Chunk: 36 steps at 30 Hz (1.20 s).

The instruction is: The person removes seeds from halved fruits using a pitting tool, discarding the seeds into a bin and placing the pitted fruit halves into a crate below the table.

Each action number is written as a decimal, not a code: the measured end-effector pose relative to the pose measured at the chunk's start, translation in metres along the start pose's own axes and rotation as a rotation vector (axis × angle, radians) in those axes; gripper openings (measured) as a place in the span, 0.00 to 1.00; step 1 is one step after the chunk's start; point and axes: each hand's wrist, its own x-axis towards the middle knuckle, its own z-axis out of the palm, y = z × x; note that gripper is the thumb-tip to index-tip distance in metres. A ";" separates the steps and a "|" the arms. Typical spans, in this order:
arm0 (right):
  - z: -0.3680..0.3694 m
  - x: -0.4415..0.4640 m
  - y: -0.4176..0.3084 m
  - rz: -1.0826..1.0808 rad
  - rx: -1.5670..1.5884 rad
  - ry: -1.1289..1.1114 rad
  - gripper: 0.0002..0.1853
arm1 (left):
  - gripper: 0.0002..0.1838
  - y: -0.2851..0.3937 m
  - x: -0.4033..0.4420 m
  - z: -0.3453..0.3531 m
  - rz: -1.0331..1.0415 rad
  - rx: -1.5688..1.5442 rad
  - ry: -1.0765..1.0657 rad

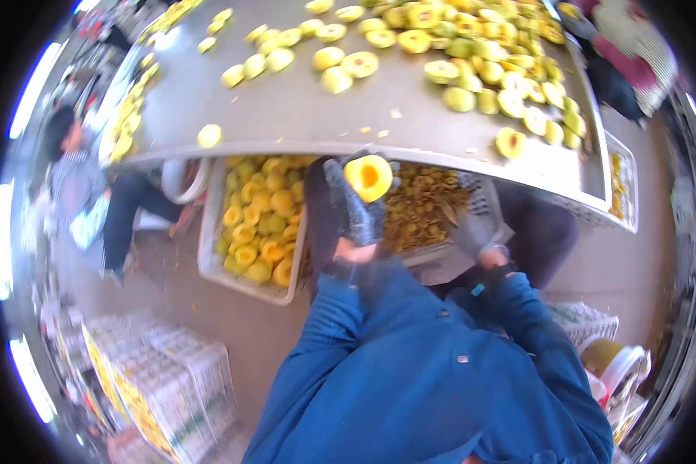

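In my left hand (356,203), in a dark speckled glove, is a yellow peach half (369,178), cut face up with a hollow where the pit was. The fingers are closed around it, just below the table's near edge. My right hand (473,234), in a grey glove, is lower and further right. It is closed on a thin pitting tool (447,212), whose exact shape is blurred. Between and below the hands stands a crate of brown pits and scraps (417,207). Left of it, a white crate (206,251) is full of yellow peach halves (261,213).
A metal table (286,116) carries a large heap of peach halves (487,54) at right and a row along its left edge. One person (85,185) sits at left, another (626,54) at upper right. Stacked white crates (162,379) and a bucket (615,363) stand behind me.
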 end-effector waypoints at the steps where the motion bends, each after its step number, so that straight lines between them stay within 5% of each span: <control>1: 0.008 -0.001 0.002 -0.078 0.036 0.039 0.21 | 0.34 0.012 -0.006 -0.005 0.001 -0.024 0.019; 6: 0.039 0.006 0.010 -0.033 0.251 -0.014 0.23 | 0.25 0.061 -0.012 -0.082 0.168 -0.247 0.225; 8: 0.032 0.002 0.001 0.081 0.329 -0.102 0.21 | 0.21 0.091 -0.028 -0.128 0.466 1.168 0.323; 9: 0.026 -0.002 -0.008 0.150 0.344 -0.157 0.19 | 0.22 0.103 -0.030 -0.152 0.576 1.428 0.433; 11: 0.037 0.004 -0.003 -0.165 -0.116 -0.069 0.16 | 0.23 0.137 -0.039 -0.200 0.538 1.388 0.681; 12: 0.063 0.011 0.027 -0.518 -0.600 0.073 0.15 | 0.24 0.155 -0.046 -0.219 0.500 1.384 0.777; 14: 0.100 0.009 0.059 -0.149 0.212 0.043 0.17 | 0.26 0.183 -0.046 -0.235 0.419 1.401 0.895; 15: 0.097 0.005 0.053 -0.122 0.197 0.022 0.15 | 0.27 0.196 -0.042 -0.228 0.401 1.422 0.914; 17: 0.053 -0.008 0.007 0.019 0.152 -0.018 0.15 | 0.29 0.185 -0.016 -0.196 0.455 1.442 0.734; 20: 0.066 -0.007 0.008 -0.048 0.143 -0.059 0.17 | 0.27 0.109 0.045 -0.140 0.676 1.430 0.161; 22: 0.109 -0.005 0.025 -0.157 0.172 0.042 0.19 | 0.24 0.055 0.041 -0.006 0.594 1.170 -0.231; 23: 0.114 -0.005 0.026 -0.173 0.206 0.079 0.20 | 0.22 0.036 0.044 0.035 0.559 1.401 -0.366; 24: 0.088 -0.017 0.009 -0.112 0.289 0.092 0.20 | 0.21 -0.004 0.067 0.053 0.714 1.303 -0.612; 26: 0.049 -0.040 -0.004 -0.049 0.394 0.140 0.20 | 0.24 -0.069 0.085 0.100 0.639 1.311 -0.821; 28: 0.025 -0.053 -0.004 -0.048 0.435 0.213 0.19 | 0.30 -0.124 0.101 0.133 0.646 1.392 -0.968; 30: -0.013 -0.074 -0.004 -0.010 0.564 0.302 0.20 | 0.27 -0.170 0.110 0.147 0.405 1.548 -1.052; 36: -0.080 -0.092 0.016 0.161 0.942 0.702 0.18 | 0.22 -0.162 0.107 0.159 0.234 1.311 -1.091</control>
